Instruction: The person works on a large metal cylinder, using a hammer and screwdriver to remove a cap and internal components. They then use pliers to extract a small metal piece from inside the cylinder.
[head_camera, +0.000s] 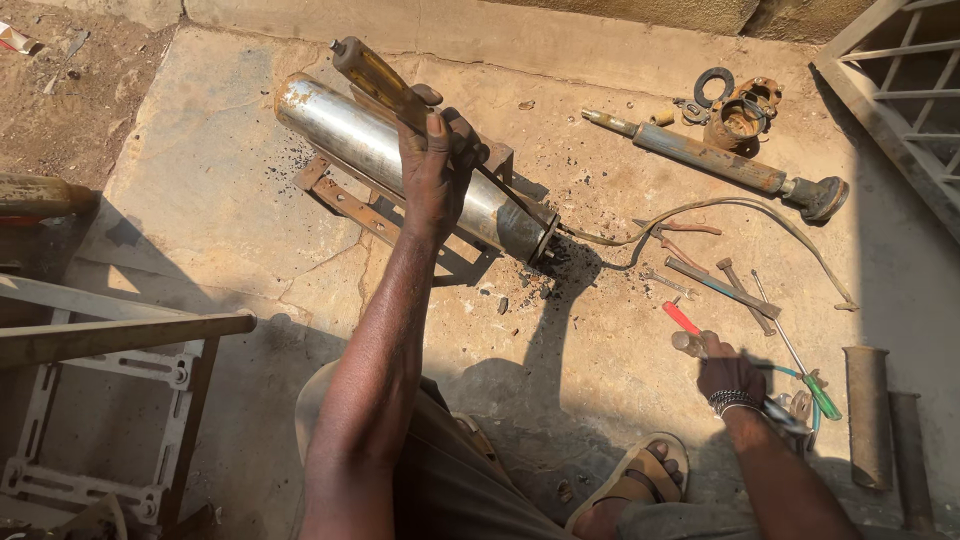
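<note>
Down at the near edge of the concrete slab (250, 230), a sandalled foot (640, 480) is planted, toes pointing up the slab. Just beyond it the right hand (728, 372), beaded bracelet on the wrist, sits low over the scattered tools, fingers curled round what looks like a pale-handled tool (688, 344); shadow covers the grip, so I can't be sure how tightly it's closed. Beside that hand lie a red-handled screwdriver (682, 318) and a green-handled screwdriver (822, 396), with a hammer (745, 296) and a flat spanner (668, 283) a little further up. Over by the right edge, two rusty pipe pieces (868, 415) lie side by side.

Now the middle of the slab: the left hand (432, 165) is wrapped firmly round a big yellow-handled screwdriver (372, 72), handle up and away, and its long shaft runs down to the near end of the steel cylinder (385, 150). That cylinder lies tilted across a rusty iron frame (345, 200), with a cable (720, 210) trailing from its near end towards the tools.

Farther out, near the far right corner, a long rusty shaft (715, 160) lies beside a round rusted housing (735, 122) and a black rubber ring (712, 86).
</note>
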